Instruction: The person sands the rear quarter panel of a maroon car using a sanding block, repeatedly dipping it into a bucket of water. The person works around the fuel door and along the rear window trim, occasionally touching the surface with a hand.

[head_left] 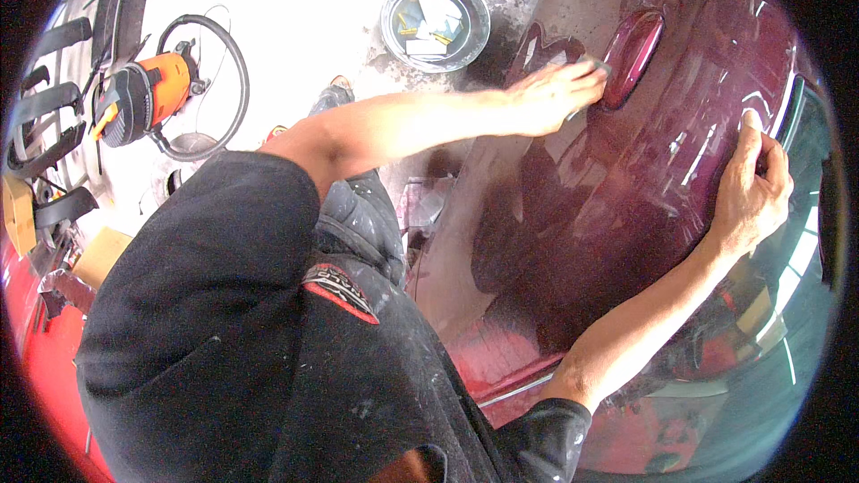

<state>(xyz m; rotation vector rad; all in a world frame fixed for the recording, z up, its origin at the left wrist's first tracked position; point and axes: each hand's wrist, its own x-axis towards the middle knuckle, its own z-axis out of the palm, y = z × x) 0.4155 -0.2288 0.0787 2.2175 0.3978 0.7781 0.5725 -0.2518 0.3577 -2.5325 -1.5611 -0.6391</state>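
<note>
Round basin (pixel 480 23) on floor (pixel 304 0): pale sheets (pixel 439 11), yellow strips (pixel 442 38) inside. Maroon car panel (pixel 640 188), right of basin: left hand (pixel 557 97) pinches thin grey piece (pixel 573 114) against it; right hand (pixel 753 188) rests there half-curled, grip unclear.

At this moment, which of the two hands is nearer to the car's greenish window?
The right hand: it is at the dark red panel, beside the window; the left hand is farther away, toward the round basin.
</note>
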